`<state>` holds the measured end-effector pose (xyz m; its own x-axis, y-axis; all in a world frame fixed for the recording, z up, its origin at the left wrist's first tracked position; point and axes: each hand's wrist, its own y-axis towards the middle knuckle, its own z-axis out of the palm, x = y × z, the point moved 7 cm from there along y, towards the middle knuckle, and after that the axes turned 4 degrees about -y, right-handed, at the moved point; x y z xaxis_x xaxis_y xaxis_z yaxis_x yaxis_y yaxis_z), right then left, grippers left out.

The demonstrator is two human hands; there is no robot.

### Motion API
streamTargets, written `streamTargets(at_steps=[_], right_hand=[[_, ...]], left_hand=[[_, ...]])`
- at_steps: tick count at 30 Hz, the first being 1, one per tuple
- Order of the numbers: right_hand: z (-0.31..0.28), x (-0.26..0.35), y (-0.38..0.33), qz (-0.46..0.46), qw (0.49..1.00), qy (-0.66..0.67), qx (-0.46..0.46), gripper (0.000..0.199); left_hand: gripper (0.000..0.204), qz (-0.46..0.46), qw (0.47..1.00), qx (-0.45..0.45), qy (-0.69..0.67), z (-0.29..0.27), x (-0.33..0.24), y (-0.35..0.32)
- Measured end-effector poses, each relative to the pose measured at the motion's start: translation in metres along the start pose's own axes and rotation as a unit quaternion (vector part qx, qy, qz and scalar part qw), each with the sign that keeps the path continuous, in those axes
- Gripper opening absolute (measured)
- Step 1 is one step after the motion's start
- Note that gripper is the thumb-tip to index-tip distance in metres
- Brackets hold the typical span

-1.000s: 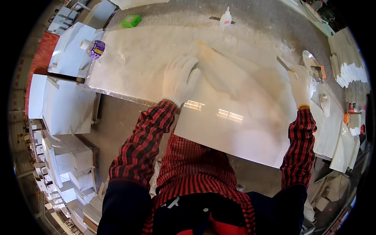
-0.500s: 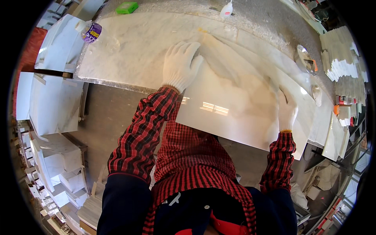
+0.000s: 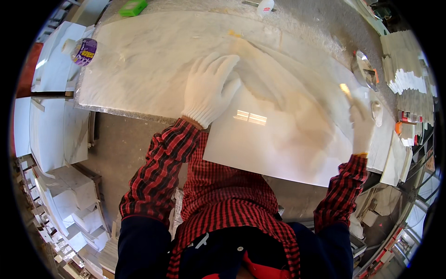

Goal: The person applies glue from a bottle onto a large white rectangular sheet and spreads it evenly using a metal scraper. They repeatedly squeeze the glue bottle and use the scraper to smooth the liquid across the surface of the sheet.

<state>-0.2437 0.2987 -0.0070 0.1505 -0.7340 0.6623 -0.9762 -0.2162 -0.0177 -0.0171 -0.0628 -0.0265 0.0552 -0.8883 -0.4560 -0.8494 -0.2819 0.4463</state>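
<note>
A glossy white marble panel [image 3: 278,144] with grey-beige veining rests partly over a long pale marble slab [image 3: 134,60], its near edge jutting past the bench toward my body. My left hand [image 3: 206,88], in a white knitted glove, lies on the stone at the panel's left edge, fingers stretched out and thumb apart. On the right, my gloved right hand [image 3: 362,123] is beside the panel's right edge, over the pale stone. Motion smears its fingers, and whether it touches the stone cannot be made out.
A bottle with a purple label [image 3: 84,52] lies at the far left, near a green box [image 3: 133,7]. At the back stands a small white bottle [image 3: 265,7]. A round metal dish [image 3: 364,69] and stacked stone strips [image 3: 402,65] are right. Marble slabs [image 3: 60,132] stand left.
My right hand has moved right, from the panel's surface to beside its right edge. The left hand stays on the stone. The view has shifted slightly.
</note>
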Motion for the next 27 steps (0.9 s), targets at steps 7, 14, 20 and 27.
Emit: streamTargets(at_steps=[7, 14, 20, 27], right_hand=[[-0.073, -0.069, 0.135, -0.059, 0.991, -0.075, -0.099, 0.036], [-0.074, -0.097, 0.223, -0.112, 0.944, -0.304, -0.065, 0.037], [-0.056, -0.08, 0.229, -0.075, 0.94, -0.333, 0.003, 0.039], [-0.081, -0.107, 0.23, -0.069, 0.941, -0.326, -0.055, 0.039]], left_hand=[[0.051, -0.016, 1.0, 0.018, 0.006, 0.008, 0.001, 0.005], [0.052, -0.03, 0.999, 0.033, -0.003, 0.011, 0.003, 0.008], [0.054, -0.042, 0.998, 0.037, 0.012, 0.008, 0.006, 0.003], [0.055, -0.046, 0.998, 0.03, -0.01, 0.007, 0.004, 0.005]])
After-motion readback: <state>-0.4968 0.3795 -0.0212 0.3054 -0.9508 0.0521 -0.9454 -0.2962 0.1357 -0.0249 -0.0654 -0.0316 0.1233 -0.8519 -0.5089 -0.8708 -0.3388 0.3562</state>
